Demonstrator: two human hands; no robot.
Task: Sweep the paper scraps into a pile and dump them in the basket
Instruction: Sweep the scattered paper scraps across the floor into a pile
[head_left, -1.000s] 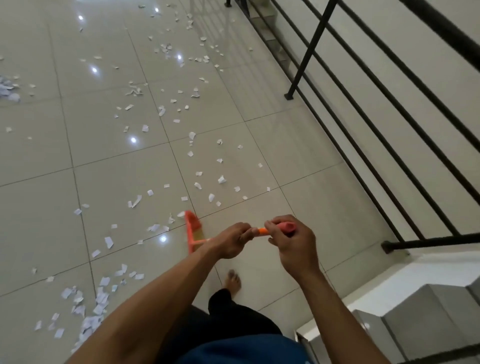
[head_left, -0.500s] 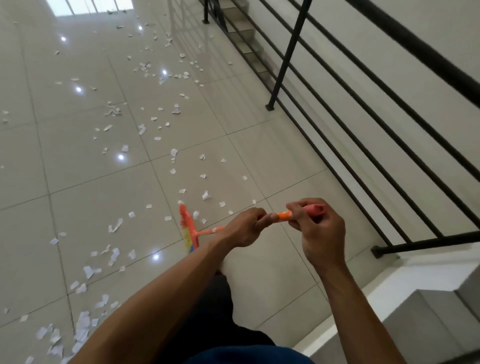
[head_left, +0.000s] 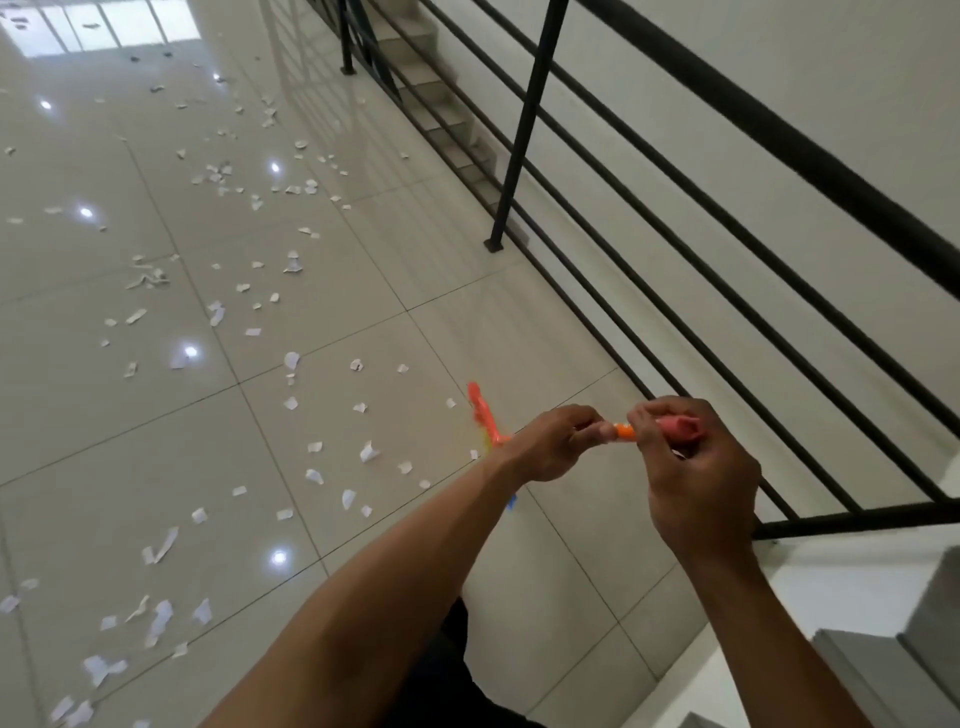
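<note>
I hold an orange broom by its handle with both hands. My left hand grips lower down the handle, and my right hand is closed round the pink top end. The orange broom head rests on the tiled floor just beyond my left hand, partly hidden by my wrist. White paper scraps lie scattered over the glossy floor to the left of the broom head, and more scraps are bunched at the lower left. No basket is in view.
A black metal railing runs along the right side, its post foot on the floor. Stairs descend behind it. A white ledge and grey steps are at the lower right. Further scraps lie far up the floor.
The broom head has moved right and away from the scraps near my feet, toward the railing. My view has lifted and turned right. Both hands keep their grip on the handle.
</note>
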